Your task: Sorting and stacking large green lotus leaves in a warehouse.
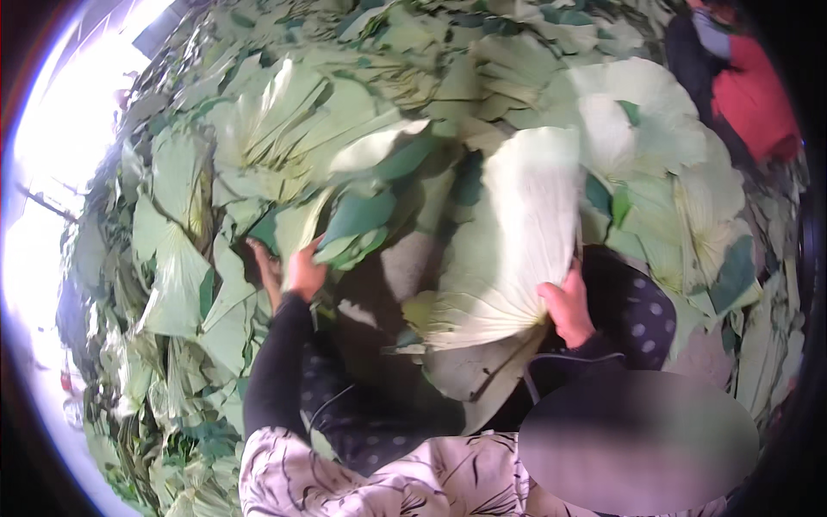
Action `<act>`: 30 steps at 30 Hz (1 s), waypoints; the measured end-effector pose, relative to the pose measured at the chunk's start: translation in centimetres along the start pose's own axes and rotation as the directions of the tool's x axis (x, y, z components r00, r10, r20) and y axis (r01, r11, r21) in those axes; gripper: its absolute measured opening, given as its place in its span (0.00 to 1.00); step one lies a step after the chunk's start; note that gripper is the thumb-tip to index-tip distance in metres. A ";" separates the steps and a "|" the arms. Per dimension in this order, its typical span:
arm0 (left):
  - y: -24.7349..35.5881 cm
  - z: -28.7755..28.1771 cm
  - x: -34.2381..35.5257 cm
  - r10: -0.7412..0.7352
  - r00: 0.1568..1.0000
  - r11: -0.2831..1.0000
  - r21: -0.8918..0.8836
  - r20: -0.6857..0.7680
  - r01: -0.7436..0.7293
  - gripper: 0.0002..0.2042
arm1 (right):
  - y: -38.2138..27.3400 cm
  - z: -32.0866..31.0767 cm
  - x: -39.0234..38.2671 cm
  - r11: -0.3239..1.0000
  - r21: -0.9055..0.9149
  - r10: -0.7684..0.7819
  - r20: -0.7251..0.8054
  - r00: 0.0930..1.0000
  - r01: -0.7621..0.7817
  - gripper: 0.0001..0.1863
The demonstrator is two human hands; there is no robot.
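My left hand point(306, 269) is closed round the edge of a bunch of green lotus leaves point(362, 215), left of the middle. To the right, my right hand point(570, 306) pinches the base of a large pale lotus leaf point(521, 224), which stands upright with its veins fanning out. Under this leaf another pale leaf point(482, 375) hangs over my lap. Just beside my left hand a skin-coloured shape point(265, 269) shows among the leaves; I cannot tell whether it is a foot or a hand.
Heaped lotus leaves point(181, 241) surround me on the left, ahead and right. Broad pale leaves point(646, 129) lie stacked at the far right. A person in red and dark clothing point(758, 99) is at the upper right edge. My dotted dark trouser knee point(642, 314) is beside my right hand.
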State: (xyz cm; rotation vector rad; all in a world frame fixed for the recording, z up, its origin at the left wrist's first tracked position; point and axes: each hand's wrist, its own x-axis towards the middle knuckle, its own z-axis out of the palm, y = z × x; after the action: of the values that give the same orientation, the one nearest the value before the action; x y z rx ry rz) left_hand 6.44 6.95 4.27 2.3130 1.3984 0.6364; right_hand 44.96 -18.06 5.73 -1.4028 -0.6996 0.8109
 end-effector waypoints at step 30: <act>-6.4 -16.5 -8.6 0.047 0.957 0.994 0.104 -0.285 -0.018 0.11 | 1.8 -4.0 2.2 0.995 -0.055 -0.068 0.177 0.982 0.079 0.16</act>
State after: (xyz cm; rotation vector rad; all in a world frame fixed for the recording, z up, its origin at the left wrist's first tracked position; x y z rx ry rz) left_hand -10.78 3.37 13.08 2.3996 1.5514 0.9657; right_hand 49.36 -18.45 3.64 -1.3639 -0.9133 0.8672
